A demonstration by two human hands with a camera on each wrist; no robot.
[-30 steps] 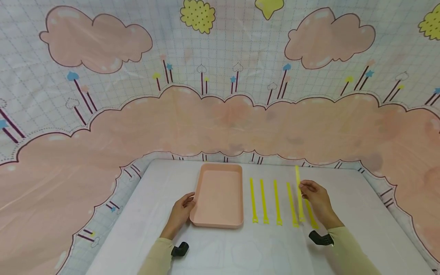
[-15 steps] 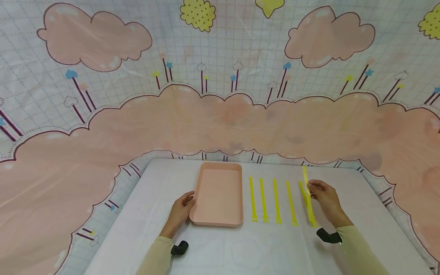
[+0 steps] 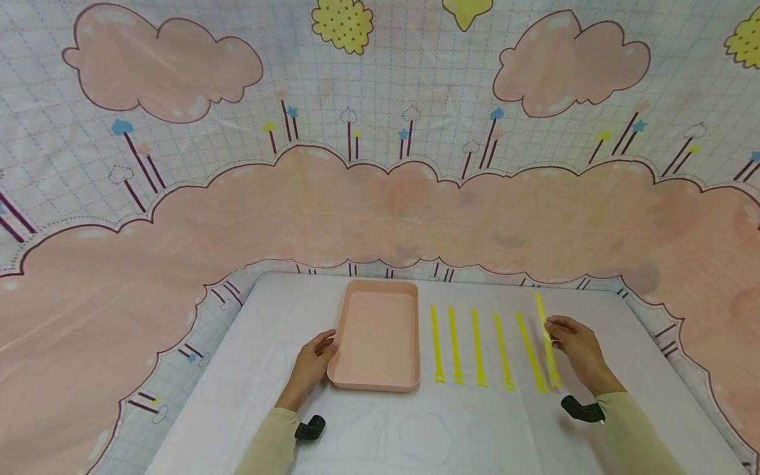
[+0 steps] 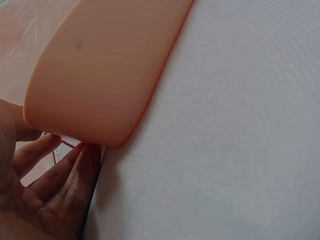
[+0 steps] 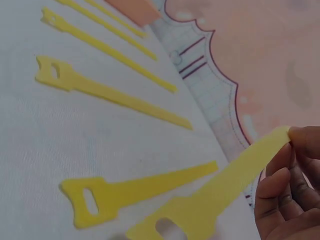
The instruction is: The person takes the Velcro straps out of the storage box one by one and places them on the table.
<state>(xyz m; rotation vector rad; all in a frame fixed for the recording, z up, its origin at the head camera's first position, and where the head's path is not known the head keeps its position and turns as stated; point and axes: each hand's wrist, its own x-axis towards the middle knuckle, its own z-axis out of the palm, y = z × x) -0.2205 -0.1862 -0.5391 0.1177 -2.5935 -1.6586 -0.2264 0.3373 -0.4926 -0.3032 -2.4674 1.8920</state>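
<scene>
A pink rectangular tray (image 3: 380, 333) lies on the white table. My left hand (image 3: 311, 371) holds it by the left side, and the left wrist view shows the fingertips against the outer wall (image 4: 95, 85). Several yellow hook-and-loop cable ties (image 3: 477, 349) lie in a row right of the tray, their slotted heads toward me. My right hand (image 3: 582, 348) pinches one more yellow cable tie (image 3: 551, 366) between thumb and fingers, at the row's right end. Up close, its slotted head (image 5: 195, 215) hangs beside the last tie (image 5: 145, 185) of the row.
The white table (image 3: 380, 435) ends at a far edge just behind the tray. Beyond it hangs a patterned cloth (image 3: 380, 211) with pink clouds. Each wrist carries a black camera mount, one of them the right mount (image 3: 582, 409).
My right hand has moved right with the pinched cable tie, past the last tie in the row, which now shows fully. The left hand and tray stay in place.
</scene>
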